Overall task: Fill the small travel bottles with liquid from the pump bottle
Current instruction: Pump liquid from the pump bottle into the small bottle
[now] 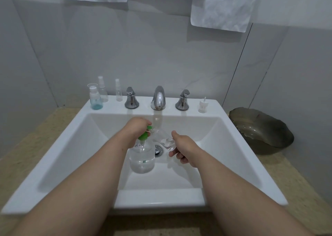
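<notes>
A clear pump bottle point(142, 159) with a green pump head point(145, 135) stands in the white sink basin point(179, 174), part full of clear liquid. My left hand point(133, 130) grips the green pump head from above. My right hand point(181, 148) holds a small clear travel bottle point(167, 142), tilted, with its mouth near the pump's nozzle. Three more small travel bottles point(97, 99) stand on the sink's back ledge at the left; the nearest holds a little blue liquid. A loose white spray cap point(202, 105) stands on the ledge at the right.
A chrome tap point(158, 98) with two chrome handles point(131, 101) stands on the back ledge. The drain point(159, 150) lies just behind the pump bottle. A dark shell-shaped dish point(260, 129) sits on the beige counter to the right. White cloths hang on the wall above.
</notes>
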`<state>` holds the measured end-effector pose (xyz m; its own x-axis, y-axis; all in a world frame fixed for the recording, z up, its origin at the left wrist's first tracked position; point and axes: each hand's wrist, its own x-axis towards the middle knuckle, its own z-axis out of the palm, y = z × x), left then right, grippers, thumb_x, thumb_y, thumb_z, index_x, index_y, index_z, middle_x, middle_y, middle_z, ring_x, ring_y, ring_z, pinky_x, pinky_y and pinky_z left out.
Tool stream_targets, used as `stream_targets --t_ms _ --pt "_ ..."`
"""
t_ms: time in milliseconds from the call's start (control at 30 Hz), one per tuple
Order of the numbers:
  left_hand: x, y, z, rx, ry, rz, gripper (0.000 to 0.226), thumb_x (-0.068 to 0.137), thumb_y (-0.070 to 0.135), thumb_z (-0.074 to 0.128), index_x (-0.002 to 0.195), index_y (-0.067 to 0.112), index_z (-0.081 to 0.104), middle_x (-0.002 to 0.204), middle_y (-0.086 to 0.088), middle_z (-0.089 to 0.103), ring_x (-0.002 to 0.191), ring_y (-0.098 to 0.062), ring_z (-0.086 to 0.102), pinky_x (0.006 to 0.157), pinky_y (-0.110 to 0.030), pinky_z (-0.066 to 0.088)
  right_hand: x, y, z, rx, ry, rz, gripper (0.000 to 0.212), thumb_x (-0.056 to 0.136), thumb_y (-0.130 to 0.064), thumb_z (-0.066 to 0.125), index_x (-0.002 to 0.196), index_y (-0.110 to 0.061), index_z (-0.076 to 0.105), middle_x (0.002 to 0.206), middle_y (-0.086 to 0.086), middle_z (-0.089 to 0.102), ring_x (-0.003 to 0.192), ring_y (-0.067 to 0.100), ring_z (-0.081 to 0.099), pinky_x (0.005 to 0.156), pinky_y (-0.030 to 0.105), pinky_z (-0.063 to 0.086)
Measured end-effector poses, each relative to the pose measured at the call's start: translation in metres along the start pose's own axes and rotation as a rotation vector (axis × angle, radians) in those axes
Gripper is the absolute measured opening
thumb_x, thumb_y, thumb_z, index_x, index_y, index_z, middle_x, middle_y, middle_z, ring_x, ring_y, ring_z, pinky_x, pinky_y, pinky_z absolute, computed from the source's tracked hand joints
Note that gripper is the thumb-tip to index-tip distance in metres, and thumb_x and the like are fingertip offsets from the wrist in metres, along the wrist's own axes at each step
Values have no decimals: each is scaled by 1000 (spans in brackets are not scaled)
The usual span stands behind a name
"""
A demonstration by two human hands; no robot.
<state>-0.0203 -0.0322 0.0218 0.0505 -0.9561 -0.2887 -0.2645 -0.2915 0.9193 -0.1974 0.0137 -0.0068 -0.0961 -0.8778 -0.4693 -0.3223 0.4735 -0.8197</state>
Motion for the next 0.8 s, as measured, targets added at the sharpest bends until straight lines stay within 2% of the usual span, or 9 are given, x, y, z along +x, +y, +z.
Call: stream_targets --t_ms 100,267,367,467,567,667,800 --pt "0 -3 -1 -58 -10 -54 18 100 7 54 83 6 60 70 -11 57 59 -22 50 59 -29 39 0 -1 -1 2 -32 -4 48 103 -52 35 115 -13 59 72 7 65 51 17 35 48 24 26" --pt "0 -3 -2 -169 -12 -59 7 94 16 62 90 10 62 71 -9 60 57 -21 55 58 -27 43 -3 -2 -4 68 -84 -16 32 95 -44 37 100 -18 55 63 7 62 48 17 30 48 24 22" --pt "1 -3 -2 -159 -18 -60 6 95 15 61 93 10 62 72 -10 59 57 -21 54 57 -27 42 -5 -1 -6 59 -115 -46 24 86 -36 43 95 -18 57 68 6 61 48 17 30 47 24 23" --pt "2 -3 -2 -135 -14 -51 8 96 12 55 94 7 61 72 -10 58 58 -21 53 58 -28 40 -7 0 -4 -95 -134 -108 9 78 -22 55 87 -22 58 77 3 56 52 16 33 49 23 24" --pt "3 -4 -1 -111 -12 -48 10 96 8 55 95 4 64 70 -10 59 58 -22 53 60 -29 41 -1 5 -1 -176 -98 -150 24 75 -10 66 95 -21 63 70 -2 54 58 17 36 49 23 25" --pt "3 -2 -1 -91 -19 -52 10 98 8 56 95 6 66 70 -10 60 59 -22 54 60 -29 42 5 9 1 -195 -47 -179 38 74 -13 74 110 -24 66 74 -4 51 66 20 41 48 22 27" --pt "-1 1 1 -62 -30 -44 12 101 8 56 94 7 66 73 -10 60 61 -20 54 60 -28 43 7 11 1 -260 -48 -223 35 76 -15 76 109 -19 67 78 -2 53 61 17 44 43 19 30"
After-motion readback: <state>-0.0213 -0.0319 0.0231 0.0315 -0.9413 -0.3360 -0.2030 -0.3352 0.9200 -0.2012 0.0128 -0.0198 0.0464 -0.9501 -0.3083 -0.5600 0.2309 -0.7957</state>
